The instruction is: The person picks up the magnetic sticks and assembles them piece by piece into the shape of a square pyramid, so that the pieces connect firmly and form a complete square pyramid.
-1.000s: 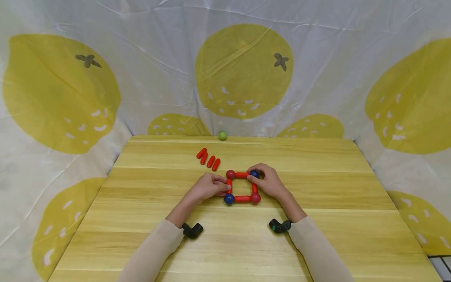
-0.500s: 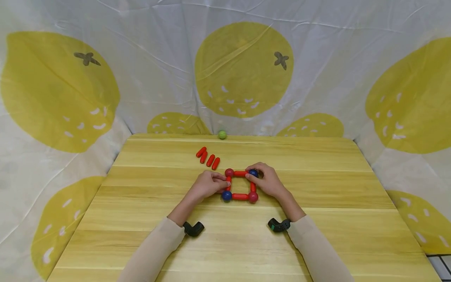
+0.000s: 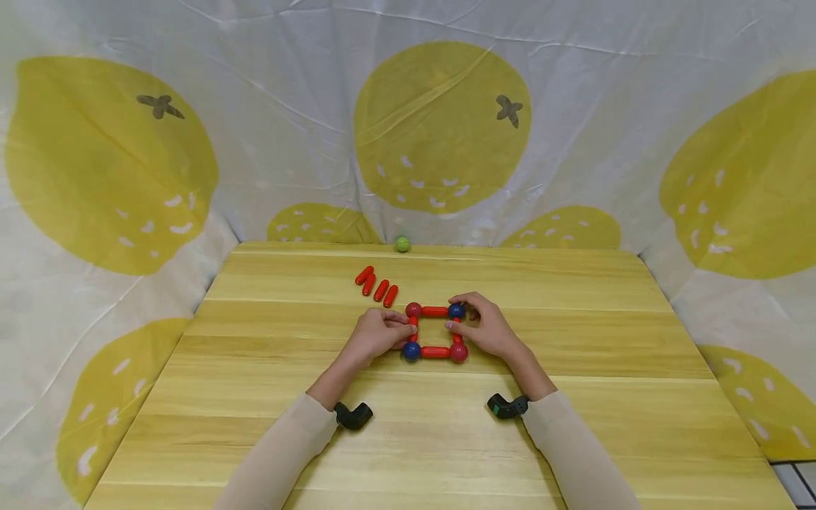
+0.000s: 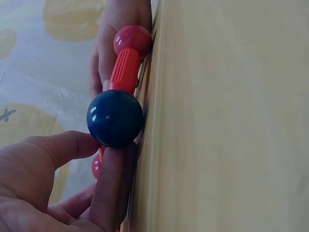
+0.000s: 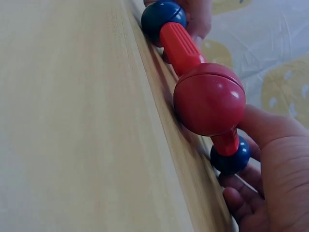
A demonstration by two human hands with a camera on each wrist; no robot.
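Note:
A square of magnetic building rods and balls lies on the table, with red rods [image 3: 436,352] for sides. Blue balls [image 3: 411,350] and dark red balls [image 3: 458,353] alternate at its corners. My left hand [image 3: 376,334] pinches the left side rod between thumb and fingers, just behind the near blue ball [image 4: 115,118]. At the far right corner my right hand [image 3: 487,326] curls around the square, thumb inside by the right rod and fingers outside the far blue ball [image 5: 231,155]. The near dark red ball [image 5: 209,99] partly hides that grip in the right wrist view.
Several loose red rods [image 3: 381,290] lie behind and left of the square. A small green ball [image 3: 402,244] sits at the table's back edge, against a lemon-print cloth [image 3: 440,127]. Both wrists carry black camera mounts [image 3: 507,406].
The square has shifted slightly away from me and a little left, both hands moving with it. My right thumb has slid off the far rod's end toward the right rod.

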